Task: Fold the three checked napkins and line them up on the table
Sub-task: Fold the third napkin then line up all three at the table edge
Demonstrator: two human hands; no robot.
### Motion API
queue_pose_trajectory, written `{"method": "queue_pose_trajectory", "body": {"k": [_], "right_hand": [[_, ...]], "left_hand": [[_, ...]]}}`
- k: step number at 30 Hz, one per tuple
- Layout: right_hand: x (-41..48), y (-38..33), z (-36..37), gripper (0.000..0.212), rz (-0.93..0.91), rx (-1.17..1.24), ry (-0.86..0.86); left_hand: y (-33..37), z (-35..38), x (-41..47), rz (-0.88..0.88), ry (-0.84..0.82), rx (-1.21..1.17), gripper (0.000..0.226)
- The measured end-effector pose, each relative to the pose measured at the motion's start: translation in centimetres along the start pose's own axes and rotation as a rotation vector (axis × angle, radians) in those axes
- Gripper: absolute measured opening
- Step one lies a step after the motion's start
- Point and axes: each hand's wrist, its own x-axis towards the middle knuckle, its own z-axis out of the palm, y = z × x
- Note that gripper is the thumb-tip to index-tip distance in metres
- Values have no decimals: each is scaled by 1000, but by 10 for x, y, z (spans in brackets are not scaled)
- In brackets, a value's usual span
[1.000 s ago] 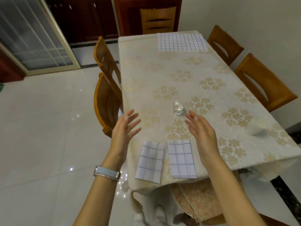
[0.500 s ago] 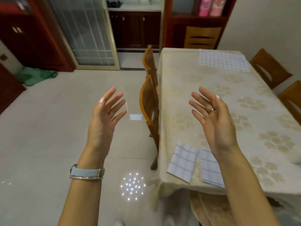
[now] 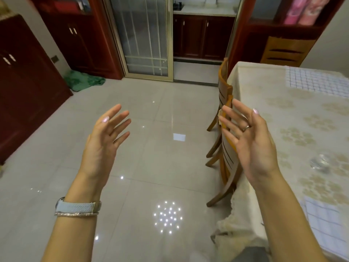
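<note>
She has turned away from the near end of the table (image 3: 264,87). A second ago both hands hung over the two folded napkins there; now the view has swung left, so the table sits off to her right and mostly floor (image 3: 151,157) lies ahead. Of the finished pair, only one folded napkin (image 3: 326,227) shows, cut by the lower right edge; I cannot make out the other. The flat napkin (image 3: 317,82) lies unfolded at the far end, well apart from her, past the glass (image 3: 319,163). My guess is two folds are done and she is heading round the chairs (image 3: 224,95) to fetch the last one, which must then come back and join the row. The left hand (image 3: 103,146) is raised over the floor, palm turned inward, fingers straight and spread, with nothing in it. The right hand (image 3: 253,148) mirrors it in front of the chairs, palm facing the left, fingers fanned, likewise empty. Neither touches anything; both forearms reach forward at about the same height.
</note>
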Motion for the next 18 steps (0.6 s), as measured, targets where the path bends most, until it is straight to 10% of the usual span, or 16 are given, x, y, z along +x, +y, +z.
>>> {"method": "queue_pose_trajectory", "body": {"k": [18], "right_hand": [[258, 45, 75, 45, -37, -27, 67]], "left_hand": [[-17, -13, 292, 3, -67, -63, 49]]}}
